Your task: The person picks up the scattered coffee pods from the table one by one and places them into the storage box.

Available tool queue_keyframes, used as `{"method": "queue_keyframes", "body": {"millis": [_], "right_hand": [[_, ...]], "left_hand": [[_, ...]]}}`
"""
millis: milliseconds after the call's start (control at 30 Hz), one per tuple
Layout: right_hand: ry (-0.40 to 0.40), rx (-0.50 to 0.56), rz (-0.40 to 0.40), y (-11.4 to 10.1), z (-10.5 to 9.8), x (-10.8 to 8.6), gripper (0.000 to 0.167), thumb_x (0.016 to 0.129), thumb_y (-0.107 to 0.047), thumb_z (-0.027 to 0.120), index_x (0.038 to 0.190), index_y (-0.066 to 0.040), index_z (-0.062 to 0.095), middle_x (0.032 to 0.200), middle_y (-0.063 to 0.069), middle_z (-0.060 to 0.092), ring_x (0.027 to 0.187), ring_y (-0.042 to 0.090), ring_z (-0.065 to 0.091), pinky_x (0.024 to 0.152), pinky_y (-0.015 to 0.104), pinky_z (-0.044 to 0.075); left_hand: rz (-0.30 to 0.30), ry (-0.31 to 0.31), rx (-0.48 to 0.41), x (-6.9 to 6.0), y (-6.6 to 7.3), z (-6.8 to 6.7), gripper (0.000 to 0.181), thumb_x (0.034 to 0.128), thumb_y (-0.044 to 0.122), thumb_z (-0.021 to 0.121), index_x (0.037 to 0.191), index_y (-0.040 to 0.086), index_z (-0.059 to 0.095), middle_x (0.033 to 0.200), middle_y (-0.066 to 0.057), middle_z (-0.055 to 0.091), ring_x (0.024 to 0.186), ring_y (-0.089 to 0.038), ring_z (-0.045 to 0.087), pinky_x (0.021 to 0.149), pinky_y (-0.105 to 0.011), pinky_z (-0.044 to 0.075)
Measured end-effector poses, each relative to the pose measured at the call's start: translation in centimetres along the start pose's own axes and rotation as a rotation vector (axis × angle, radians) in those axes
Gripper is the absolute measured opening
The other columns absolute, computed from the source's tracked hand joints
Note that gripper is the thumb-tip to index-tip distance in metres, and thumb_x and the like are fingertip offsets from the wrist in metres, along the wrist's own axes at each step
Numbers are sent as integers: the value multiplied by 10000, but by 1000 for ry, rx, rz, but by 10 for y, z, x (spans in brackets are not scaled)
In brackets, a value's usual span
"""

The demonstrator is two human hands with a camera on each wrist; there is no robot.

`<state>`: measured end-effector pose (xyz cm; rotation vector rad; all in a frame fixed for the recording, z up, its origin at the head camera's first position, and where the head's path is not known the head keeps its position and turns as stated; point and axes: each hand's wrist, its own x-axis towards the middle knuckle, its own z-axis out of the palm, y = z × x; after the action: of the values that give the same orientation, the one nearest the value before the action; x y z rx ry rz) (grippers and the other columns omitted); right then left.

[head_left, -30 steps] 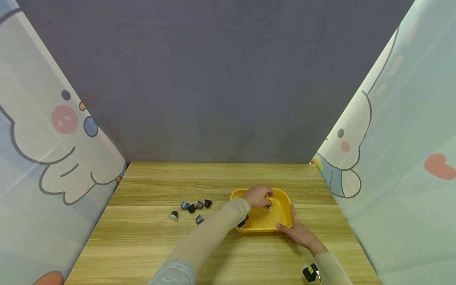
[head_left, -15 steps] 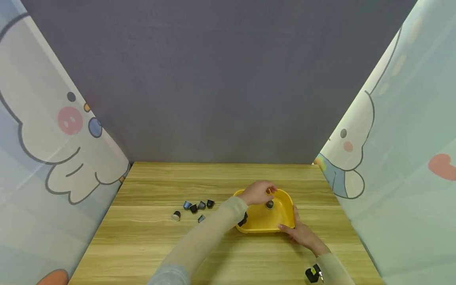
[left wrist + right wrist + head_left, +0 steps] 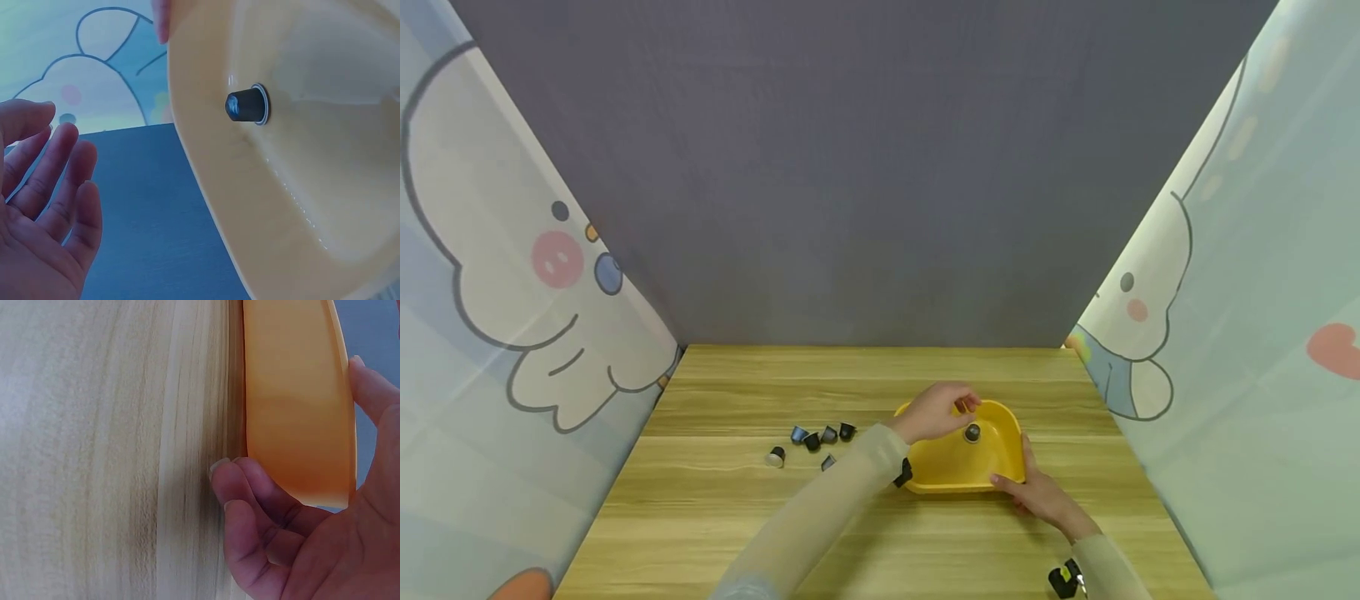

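Note:
A dark coffee capsule (image 3: 972, 433) stands on its rim inside the yellow tray (image 3: 951, 487); the left wrist view shows this capsule (image 3: 247, 104) near the tray's wall. My left hand (image 3: 936, 412) hovers over the tray's far left part, its fingers loosely bent and holding nothing. In the left wrist view, the palm and fingers of that left hand (image 3: 53, 212) are apart from the tray. My right hand (image 3: 1041, 492) grips the tray's right near corner. Its thumb lies on the rim, and the fingers of the right hand (image 3: 312, 544) curl against the outer wall.
Left of the tray, several coffee capsules lie on the wooden table (image 3: 737, 517): a blue one (image 3: 799, 434), dark ones (image 3: 847, 432), and one with a pale lid (image 3: 775, 457). A grey panel (image 3: 865, 183) rises behind the table, with printed curtains (image 3: 1247, 275) on both sides.
My left hand has let go of the dark capsule in the tray and lifted off it, its fingers loosening. The right hand keeps its grip on the tray; the head view has shifted slightly.

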<state>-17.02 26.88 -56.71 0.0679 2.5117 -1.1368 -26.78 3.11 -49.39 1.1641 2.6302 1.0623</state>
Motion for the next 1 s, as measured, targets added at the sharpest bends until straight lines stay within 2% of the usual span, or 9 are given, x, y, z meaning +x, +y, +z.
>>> {"method": "queue_keyframes", "body": {"millis": [300, 467, 700, 1000], "right_hand": [[-9, 25, -7, 4, 1, 0, 1086, 957, -442, 643, 1563, -94, -188, 703, 94, 540, 604, 202, 510, 566, 322, 466], [2, 19, -12, 3, -1, 0, 1079, 957, -433, 648, 1567, -92, -175, 699, 99, 546, 601, 204, 516, 561, 319, 465], [1, -1, -24, 5, -1, 1, 1081, 957, -454, 642, 1567, -89, -173, 693, 92, 548, 591, 196, 512, 550, 301, 458], [4, 12, -31, 5, -1, 1, 1105, 944, -450, 659, 1564, -89, -181, 692, 105, 544, 588, 204, 507, 553, 314, 454]], "left_hand": [[27, 67, -14, -23, -6, -1, 178, 965, 189, 683, 1138, 152, 674, 1033, 108, 658, 906, 2, 583, 826, -202, 496], [17, 115, -45, -39, -8, -5, 160, 959, 163, 688, 1118, 149, 676, 1003, 100, 648, 890, -9, 583, 805, -240, 516], [-61, 140, -94, -62, -12, -12, 152, 984, 234, 660, 1130, 197, 677, 1005, 128, 633, 901, -18, 575, 751, -211, 477], [-148, 205, -167, -88, -18, -24, 175, 992, 214, 646, 1165, 220, 675, 1023, 142, 637, 928, -46, 586, 804, -307, 493]]}}
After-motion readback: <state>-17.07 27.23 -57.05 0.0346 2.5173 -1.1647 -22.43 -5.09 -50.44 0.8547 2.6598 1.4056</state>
